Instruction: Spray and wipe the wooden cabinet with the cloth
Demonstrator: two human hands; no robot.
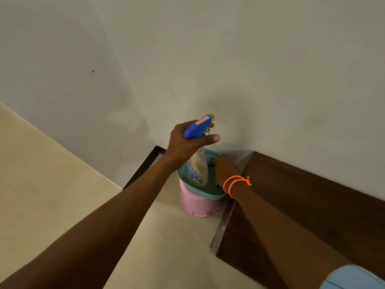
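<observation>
My left hand (185,142) grips the neck of a spray bottle (198,163) with a blue trigger head (196,127), held over a teal basket (200,191). My right hand (226,167), with an orange band at the wrist, reaches down into that basket; its fingers are hidden inside, and something blue, possibly the cloth (211,170), shows beside them. The dark wooden cabinet (291,205) lies at the right, under my right forearm.
The teal basket sits on an upturned pink bucket (198,205) on the pale tiled floor (177,247). White walls (229,59) meet in the corner behind it. A dark skirting strip (145,165) runs along the left wall.
</observation>
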